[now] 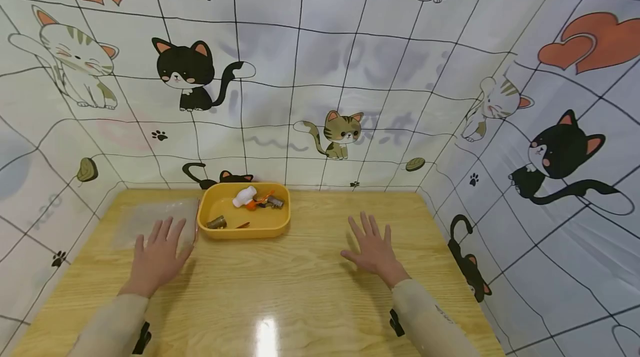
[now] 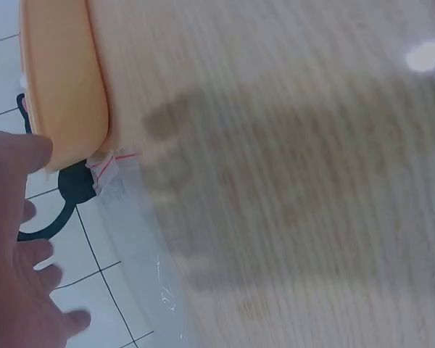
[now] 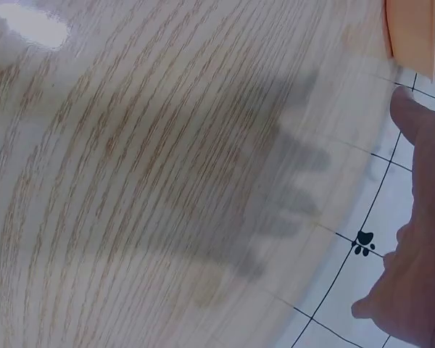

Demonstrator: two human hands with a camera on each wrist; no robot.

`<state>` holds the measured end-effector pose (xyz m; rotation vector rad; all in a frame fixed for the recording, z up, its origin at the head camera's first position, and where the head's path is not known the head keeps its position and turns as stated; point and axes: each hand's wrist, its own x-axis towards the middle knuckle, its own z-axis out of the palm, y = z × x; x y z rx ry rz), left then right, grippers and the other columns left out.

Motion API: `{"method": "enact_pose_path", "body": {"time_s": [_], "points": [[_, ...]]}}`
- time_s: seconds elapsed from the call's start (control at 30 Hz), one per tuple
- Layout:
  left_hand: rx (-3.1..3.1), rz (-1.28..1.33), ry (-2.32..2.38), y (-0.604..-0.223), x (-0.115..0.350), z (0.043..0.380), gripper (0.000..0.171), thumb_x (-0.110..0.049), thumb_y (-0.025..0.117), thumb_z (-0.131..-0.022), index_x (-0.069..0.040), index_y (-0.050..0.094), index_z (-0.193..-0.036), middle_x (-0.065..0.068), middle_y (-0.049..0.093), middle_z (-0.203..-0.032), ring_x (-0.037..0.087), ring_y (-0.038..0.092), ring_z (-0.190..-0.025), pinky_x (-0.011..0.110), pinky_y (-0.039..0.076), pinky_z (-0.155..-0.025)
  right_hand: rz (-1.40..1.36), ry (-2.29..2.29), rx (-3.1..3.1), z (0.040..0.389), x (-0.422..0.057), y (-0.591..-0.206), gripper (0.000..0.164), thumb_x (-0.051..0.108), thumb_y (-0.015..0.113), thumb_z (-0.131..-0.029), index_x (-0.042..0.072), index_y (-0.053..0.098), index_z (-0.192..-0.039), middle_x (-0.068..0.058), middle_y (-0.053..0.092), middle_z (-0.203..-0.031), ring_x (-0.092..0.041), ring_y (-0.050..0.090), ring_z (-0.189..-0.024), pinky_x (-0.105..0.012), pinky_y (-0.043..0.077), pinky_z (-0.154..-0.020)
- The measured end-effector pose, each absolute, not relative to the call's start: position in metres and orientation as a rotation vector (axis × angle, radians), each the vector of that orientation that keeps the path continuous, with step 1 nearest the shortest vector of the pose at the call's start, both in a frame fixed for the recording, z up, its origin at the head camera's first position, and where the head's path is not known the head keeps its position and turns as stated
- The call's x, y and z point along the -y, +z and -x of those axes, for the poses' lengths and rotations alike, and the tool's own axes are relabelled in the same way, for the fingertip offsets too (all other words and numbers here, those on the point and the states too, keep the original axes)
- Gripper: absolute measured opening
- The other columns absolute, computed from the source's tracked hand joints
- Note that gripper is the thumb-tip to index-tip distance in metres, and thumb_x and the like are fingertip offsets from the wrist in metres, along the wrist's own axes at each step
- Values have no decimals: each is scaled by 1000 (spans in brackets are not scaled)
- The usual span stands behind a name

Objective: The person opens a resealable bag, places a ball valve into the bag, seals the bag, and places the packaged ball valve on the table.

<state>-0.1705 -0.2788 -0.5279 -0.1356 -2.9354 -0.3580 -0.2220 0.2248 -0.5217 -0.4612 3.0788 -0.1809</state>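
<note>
Cat-print sheet (orange hearts too) behind, beside wooden table

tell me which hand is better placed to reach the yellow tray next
Probably the left hand: it is empty and close to the yellow tray; the right hand, also empty, is farther away.

Holds both long beige-sleeved arms forward, with bare left hand and bare right hand well apart, backs upward, fingers straight and spread.
</note>
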Motion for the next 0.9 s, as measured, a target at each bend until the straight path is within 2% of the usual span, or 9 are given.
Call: {"method": "enact_pose_path", "body": {"time_s": [0.1,0.2,0.57,0.73,0.9], "points": [[2927,146,-350,-524,279,176,58,-28,56,-95,2,40,-142,32,41,-142,51,39,-129,70,31,-100,530,-223,-3066,223,-223,-520,86,54,62,-89,22,21,-157,-16,15,-163,-39,16,-150,-71,13,-112],[2972,136,-358,-522,280,183,56,-23,58,-93,6,43,-139,34,46,-137,52,46,-123,66,39,-97,590,-219,-3048,225,-218,-520,82,51,64,-90,21,24,-156,-16,22,-161,-38,24,-147,-67,19,-113],[3153,-19,-554,-535,278,206,51,-23,53,-95,6,46,-136,34,48,-136,54,48,-121,66,43,-92,759,-86,-3009,223,-191,-522,50,40,63,-93,14,55,-136,-9,56,-137,-29,51,-129,-52,40,-105],[3169,-63,-574,-543,274,215,53,-24,55,-95,7,44,-137,36,46,-137,54,46,-122,66,42,-94,881,-64,-3018,221,-181,-524,40,38,63,-94,16,62,-127,-5,62,-127,-25,57,-119,-48,44,-100],[3153,-72,-597,-550,270,217,57,-25,58,-92,6,44,-137,36,46,-136,54,47,-120,66,43,-92,942,-40,-3003,220,-172,-524,37,38,62,-95,18,63,-126,-2,64,-124,-23,59,-116,-47,46,-99]]}}
